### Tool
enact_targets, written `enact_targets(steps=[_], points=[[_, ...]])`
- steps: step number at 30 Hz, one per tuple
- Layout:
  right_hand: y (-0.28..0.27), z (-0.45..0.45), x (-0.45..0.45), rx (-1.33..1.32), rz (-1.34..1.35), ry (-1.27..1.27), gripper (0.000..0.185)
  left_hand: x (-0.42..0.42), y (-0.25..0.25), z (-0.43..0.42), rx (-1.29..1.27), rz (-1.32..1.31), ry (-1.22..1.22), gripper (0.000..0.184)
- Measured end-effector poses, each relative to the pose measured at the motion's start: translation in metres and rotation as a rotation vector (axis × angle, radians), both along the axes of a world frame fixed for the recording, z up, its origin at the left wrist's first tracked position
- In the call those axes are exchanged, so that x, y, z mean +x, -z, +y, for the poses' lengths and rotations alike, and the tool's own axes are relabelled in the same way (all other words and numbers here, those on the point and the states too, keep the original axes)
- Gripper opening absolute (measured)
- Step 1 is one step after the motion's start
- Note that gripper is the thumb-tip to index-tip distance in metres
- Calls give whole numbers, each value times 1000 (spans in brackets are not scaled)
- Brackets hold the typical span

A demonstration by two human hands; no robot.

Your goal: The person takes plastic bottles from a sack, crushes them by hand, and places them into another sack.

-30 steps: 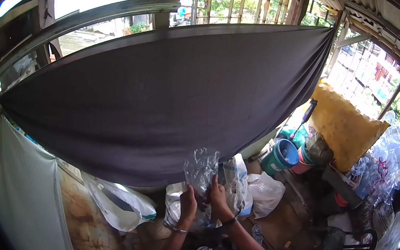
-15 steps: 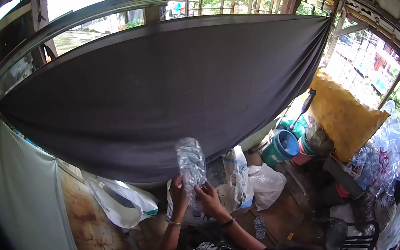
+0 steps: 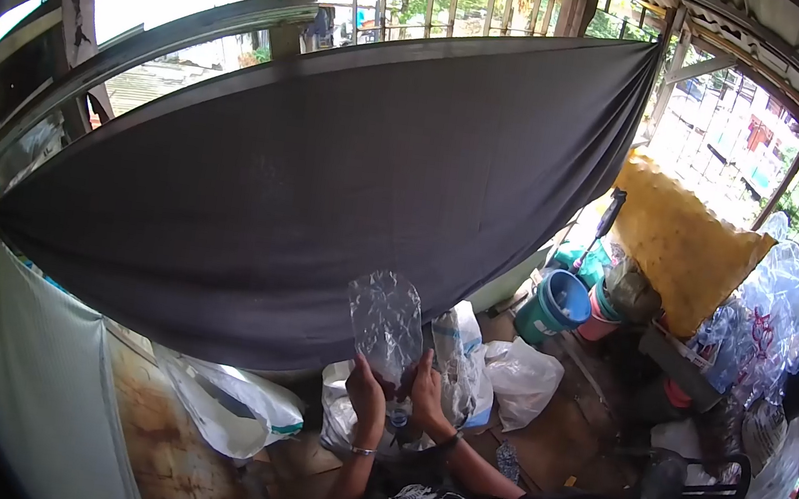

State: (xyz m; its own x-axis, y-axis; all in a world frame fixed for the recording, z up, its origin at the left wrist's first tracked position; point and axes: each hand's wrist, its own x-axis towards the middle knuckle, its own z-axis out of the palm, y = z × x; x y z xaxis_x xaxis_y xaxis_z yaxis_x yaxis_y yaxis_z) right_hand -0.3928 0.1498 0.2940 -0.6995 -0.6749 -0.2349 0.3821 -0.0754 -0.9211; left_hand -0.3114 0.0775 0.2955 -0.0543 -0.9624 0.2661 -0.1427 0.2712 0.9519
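A large clear plastic bottle (image 3: 384, 320) is held up in front of me, its base pointing away and its neck towards my body. The sides look dented and creased. My left hand (image 3: 367, 393) grips its left side near the neck end, thumb upward. On the opposite side my right hand (image 3: 429, 397) presses against it, fingers partly hidden behind the plastic. Below and behind the bottle are white sacks (image 3: 335, 411). A smaller clear bottle (image 3: 508, 460) lies on the floor by my right forearm.
A dark cloth (image 3: 287, 184) hangs across the front. To the right stand a teal bucket (image 3: 544, 314), a white plastic bag (image 3: 524, 379), a yellow sheet (image 3: 682, 246), bagged clear bottles (image 3: 776, 299) and a black chair (image 3: 727, 485). An open white sack (image 3: 233, 404) lies left.
The bottle has turned and looks broader and clearer. My right hand has shifted from beneath its lower end to its right side, and my left hand has moved slightly right.
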Motion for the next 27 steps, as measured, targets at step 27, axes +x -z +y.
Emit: enact_targets(steps=[27], points=[[-72,15,-53,8,457,300,43,-53,-58,49,63,303,179,32]])
